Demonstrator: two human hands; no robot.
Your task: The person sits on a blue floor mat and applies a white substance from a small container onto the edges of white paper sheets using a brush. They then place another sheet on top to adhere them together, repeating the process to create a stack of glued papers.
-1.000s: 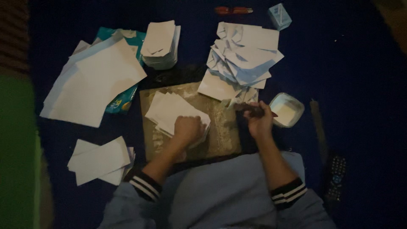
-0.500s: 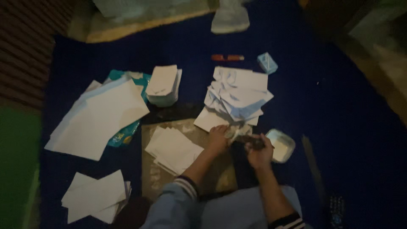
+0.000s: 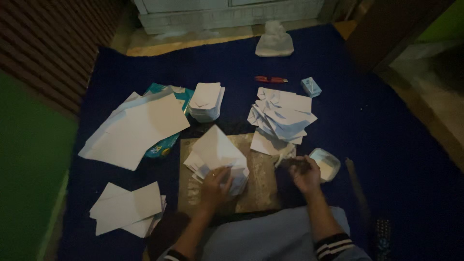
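Head view: left hand presses folded paper; right hand curls around brush.

A: where's the cam sitting?
B: just one, head-worn, looking steeply down from fairly high over the blue rug. Wearer's lap sits at the near edge, white cabinet far.

left hand: bare, no glove, forearm uncovered | right hand: bare, no glove | right sleeve cuff: dark ribbed knit, pale horizontal stripes, pushed up the forearm | left sleeve cuff: dark, striped, mostly cut off by frame edge | lap garment: plain grey-blue cloth
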